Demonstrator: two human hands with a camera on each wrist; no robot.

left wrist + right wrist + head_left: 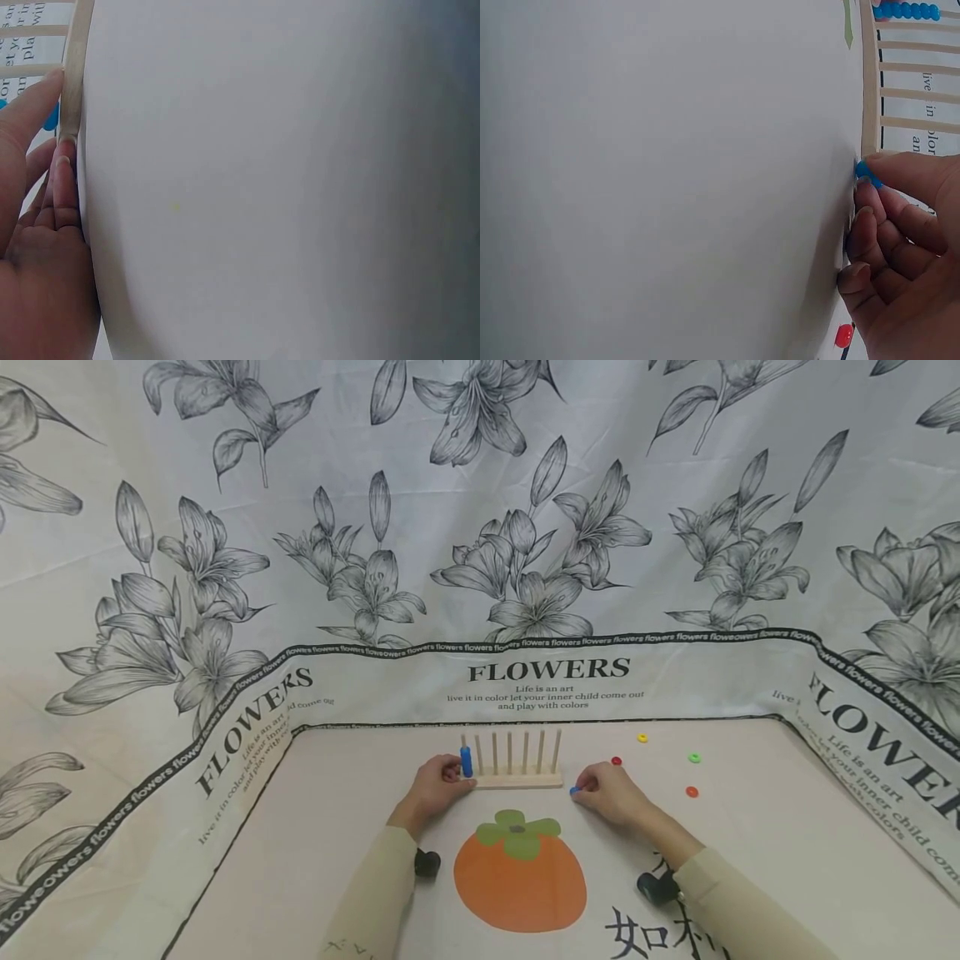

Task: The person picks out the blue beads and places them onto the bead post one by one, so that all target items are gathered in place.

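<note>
A wooden peg rack [517, 782] with a row of upright pegs stands on the cloth. Several blue rings [466, 762] are stacked on its leftmost peg; in the right wrist view, the stack of blue rings [907, 10] leaves the peg's tip bare. My left hand [437, 783] grips the left end of the rack's base [73, 82], thumb and fingers round it. Beyond the rack's right end, my right hand [613, 793] pinches one blue ring [867, 172] between thumb and index finger, low at the cloth. The other fingers are curled beneath.
Loose rings lie to the right: a red ring [617, 761] just behind my right hand, a yellow ring [642, 738] at the back, a green ring [694, 757] and an orange ring [692, 792] further right. A printed persimmon [520, 885] marks the cloth in front.
</note>
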